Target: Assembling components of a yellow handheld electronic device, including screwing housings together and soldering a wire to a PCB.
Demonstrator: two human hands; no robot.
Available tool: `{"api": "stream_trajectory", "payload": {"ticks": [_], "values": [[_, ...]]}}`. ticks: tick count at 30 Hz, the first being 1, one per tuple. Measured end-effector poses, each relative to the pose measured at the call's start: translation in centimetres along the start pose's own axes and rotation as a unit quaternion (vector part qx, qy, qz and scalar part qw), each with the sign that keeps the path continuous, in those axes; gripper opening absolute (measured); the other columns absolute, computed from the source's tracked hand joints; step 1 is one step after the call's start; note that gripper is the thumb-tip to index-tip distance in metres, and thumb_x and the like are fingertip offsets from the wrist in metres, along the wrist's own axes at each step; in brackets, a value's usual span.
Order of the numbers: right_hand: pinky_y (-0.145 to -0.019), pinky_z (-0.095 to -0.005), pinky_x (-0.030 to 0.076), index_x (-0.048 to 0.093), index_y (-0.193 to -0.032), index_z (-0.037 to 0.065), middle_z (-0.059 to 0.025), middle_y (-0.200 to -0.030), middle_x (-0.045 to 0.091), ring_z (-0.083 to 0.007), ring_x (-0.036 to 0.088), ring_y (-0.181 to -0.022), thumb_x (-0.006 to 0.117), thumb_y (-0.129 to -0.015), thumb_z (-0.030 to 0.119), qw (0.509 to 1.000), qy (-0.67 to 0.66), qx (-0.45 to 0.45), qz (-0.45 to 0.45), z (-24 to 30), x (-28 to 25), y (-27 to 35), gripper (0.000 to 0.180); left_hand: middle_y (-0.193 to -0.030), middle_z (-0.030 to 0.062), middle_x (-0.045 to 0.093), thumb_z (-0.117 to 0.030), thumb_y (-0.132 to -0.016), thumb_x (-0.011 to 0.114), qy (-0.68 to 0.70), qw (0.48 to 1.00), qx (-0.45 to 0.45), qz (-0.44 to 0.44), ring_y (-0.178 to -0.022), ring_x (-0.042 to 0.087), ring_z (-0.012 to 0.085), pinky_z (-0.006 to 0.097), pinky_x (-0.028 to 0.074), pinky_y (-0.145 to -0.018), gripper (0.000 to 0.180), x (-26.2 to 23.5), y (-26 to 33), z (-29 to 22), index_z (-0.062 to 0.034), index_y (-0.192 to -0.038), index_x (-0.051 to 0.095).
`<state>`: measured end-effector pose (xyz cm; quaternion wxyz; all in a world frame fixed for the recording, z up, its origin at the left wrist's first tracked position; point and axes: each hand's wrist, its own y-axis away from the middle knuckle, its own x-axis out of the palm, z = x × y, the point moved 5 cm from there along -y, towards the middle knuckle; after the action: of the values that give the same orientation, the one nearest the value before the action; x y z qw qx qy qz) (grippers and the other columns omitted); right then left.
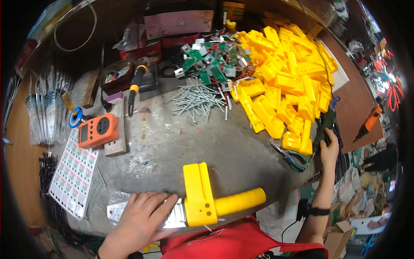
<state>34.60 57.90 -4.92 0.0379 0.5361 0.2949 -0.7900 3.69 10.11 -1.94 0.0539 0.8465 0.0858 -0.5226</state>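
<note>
Near the front edge of the bench lies a yellow plastic assembly (199, 206) with an upright block, a ribbed handle (240, 201) pointing right and a flat metal plate (175, 216) pointing left. My left hand (144, 216) is closed over the metal plate, fingers on top and thumb at the near side. At the bench's right edge my right hand (329, 149) is closed around a dark green, rod-shaped tool (326, 123) with a blue end; part of its grip is hidden. Pliers with dark teal handles (296, 160) lie just left of that hand.
Yellow plastic housings (280, 77) are heaped at the back right, beside green circuit boards (211, 69) and loose long screws (196, 100). On the left are an orange meter (98, 131), a power strip (115, 138), a sticker sheet (75, 175) and a black-and-orange screwdriver (136, 84).
</note>
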Motion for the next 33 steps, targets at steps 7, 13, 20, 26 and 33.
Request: {"api": "stream_trajectory", "payload": {"ticks": [7, 13, 20, 26, 33], "values": [[-0.078, -0.0379, 0.054, 0.072, -0.109, 0.01, -0.0149, -0.105, 0.066, -0.0329, 0.067, -0.093, 0.079, -0.077, 0.028, 0.744, -0.402, -0.363, 0.391, 31.0, -3.6, 11.8, 0.038, -0.108, 0.0183, 0.067, -0.03, -0.09, 0.068, 0.289, 0.935, -0.059, 0.198, -0.093, 0.067, 0.0334, 0.038, 0.055, -0.077, 0.048, -2.6, 0.2, 4.6, 0.0001, -0.126, 0.058], [-0.068, -0.0444, 0.052, 0.067, -0.086, 0.008, -0.0123, -0.082, 0.066, -0.0327, 0.065, -0.078, 0.064, -0.085, 0.021, 0.766, -0.283, -0.465, 0.342, 33.8, 2.6, 10.5, 0.014, -0.131, 0.0173, 0.056, -0.037, -0.082, 0.074, 0.138, 0.989, -0.042, -0.046, -0.12, 0.054, 0.0347, 0.044, 0.042, -0.099, 0.071, 1.0, 0.1, 3.0, -0.0009, -0.138, 0.048], [-0.063, -0.0477, 0.054, 0.065, -0.091, 0.006, -0.016, -0.078, 0.069, -0.0348, 0.069, -0.075, 0.061, -0.082, 0.012, 0.872, -0.013, -0.482, 0.084, 47.7, 11.8, -1.1, 0.011, -0.107, 0.0133, 0.058, -0.044, -0.075, 0.078, 0.014, 0.996, -0.039, -0.075, -0.098, 0.056, 0.0297, 0.041, 0.042, -0.083, 0.084, 3.8, 0.8, 1.8, 0.0003, -0.139, 0.047], [-0.062, -0.0457, 0.055, 0.066, -0.098, 0.01, -0.0145, -0.076, 0.069, -0.0339, 0.07, -0.074, 0.06, -0.086, 0.016, 0.868, 0.066, -0.489, 0.061, 48.6, 17.1, -2.9, 0.015, -0.097, 0.0109, 0.058, -0.044, -0.074, 0.078, 0.016, 0.995, -0.037, -0.091, -0.088, 0.056, 0.0278, 0.038, 0.043, -0.076, 0.085, 3.6, 1.0, 1.8, 0.0022, -0.138, 0.048], [-0.074, -0.0362, 0.055, 0.069, -0.116, 0.008, -0.0161, -0.097, 0.072, -0.0264, 0.071, -0.084, 0.053, -0.088, 0.008, 0.853, -0.416, -0.259, 0.177, 41.6, 10.7, -5.0, 0.033, -0.103, 0.0112, 0.059, -0.046, -0.075, 0.076, 0.015, 0.994, -0.025, -0.107, -0.092, 0.057, 0.0278, 0.038, 0.043, -0.077, 0.083, 4.0, 0.9, 2.7, -0.0003, -0.139, 0.048]]}}
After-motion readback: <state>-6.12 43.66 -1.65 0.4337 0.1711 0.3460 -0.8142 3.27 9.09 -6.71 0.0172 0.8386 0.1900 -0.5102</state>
